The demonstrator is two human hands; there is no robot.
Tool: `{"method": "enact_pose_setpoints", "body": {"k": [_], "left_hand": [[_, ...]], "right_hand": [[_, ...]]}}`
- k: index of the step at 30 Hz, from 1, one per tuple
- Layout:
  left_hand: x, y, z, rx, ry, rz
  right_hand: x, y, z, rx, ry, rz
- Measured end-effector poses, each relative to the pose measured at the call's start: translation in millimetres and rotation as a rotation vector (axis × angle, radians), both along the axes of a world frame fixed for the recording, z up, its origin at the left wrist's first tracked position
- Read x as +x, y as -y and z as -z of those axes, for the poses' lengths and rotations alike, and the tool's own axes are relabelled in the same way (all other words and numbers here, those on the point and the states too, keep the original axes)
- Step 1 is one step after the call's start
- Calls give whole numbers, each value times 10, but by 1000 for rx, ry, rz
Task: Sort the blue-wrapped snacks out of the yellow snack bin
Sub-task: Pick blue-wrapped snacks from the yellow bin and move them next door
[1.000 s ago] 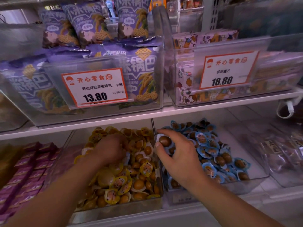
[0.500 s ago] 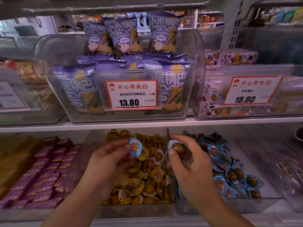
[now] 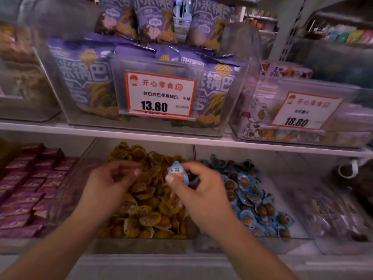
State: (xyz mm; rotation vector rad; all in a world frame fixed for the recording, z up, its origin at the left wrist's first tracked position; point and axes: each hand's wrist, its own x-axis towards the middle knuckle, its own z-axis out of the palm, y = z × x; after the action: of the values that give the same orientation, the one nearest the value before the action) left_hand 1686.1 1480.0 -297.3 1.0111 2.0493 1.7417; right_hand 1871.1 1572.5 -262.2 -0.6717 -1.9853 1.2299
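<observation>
Nearest the camera, two forearms reach up from the bottom edge toward the lower shelf [image 3: 181, 141]. The right hand [image 3: 201, 190] forms a grip on a blue-wrapped snack [image 3: 178, 173], pinching it between thumb and curled fingers; the snack stands upright above the thumb, raised over the right part of the yellow snack bin [image 3: 141, 246], close to the divider that separates it from the bin to its right. Motion blur hides whether more than one piece sits in that grip. The left hand [image 3: 110, 182] hovers over the left part of the same bin with fingers loosely curled and nothing visible between them, so its grip is released; it is blurred, and whether its fingertips touch the snacks below cannot be told.

Under both hands, the yellow snack bin is heaped with yellow-wrapped snacks [image 3: 145, 215]. Just beside it on the right, a clear bin [image 3: 292, 242] holds a pile of blue-wrapped snacks [image 3: 252, 199]. On the left lie rows of purple packets [image 3: 28, 190].

Farther back, the upper shelf carries a clear bin of purple bags [image 3: 84, 77] with a price tag [image 3: 160, 94] reading 13.80. To its right a second tag [image 3: 304, 111] reads 18.80 on a bin of patterned packets.
</observation>
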Motion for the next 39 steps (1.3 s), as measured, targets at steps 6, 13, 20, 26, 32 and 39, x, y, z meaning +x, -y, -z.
{"method": "enact_pose_setpoints", "body": {"k": [6, 13, 20, 26, 32, 39], "left_hand": [[-130, -14, 121, -430, -644, 201], [55, -89, 105, -522, -842, 525], [338, -388, 307, -860, -947, 781], [193, -705, 370, -859, -1382, 671], [-436, -940, 139, -860, -1262, 498], [-131, -622, -30, -752, -1107, 622]], "right_hand": [[611, -851, 79, 243, 457, 350], [533, -594, 332, 260, 363, 279], [165, -338, 481, 161, 264, 76], [176, -362, 509, 151, 240, 52], [187, -363, 515, 169, 225, 49], [184, -349, 498, 150, 213, 47]]}}
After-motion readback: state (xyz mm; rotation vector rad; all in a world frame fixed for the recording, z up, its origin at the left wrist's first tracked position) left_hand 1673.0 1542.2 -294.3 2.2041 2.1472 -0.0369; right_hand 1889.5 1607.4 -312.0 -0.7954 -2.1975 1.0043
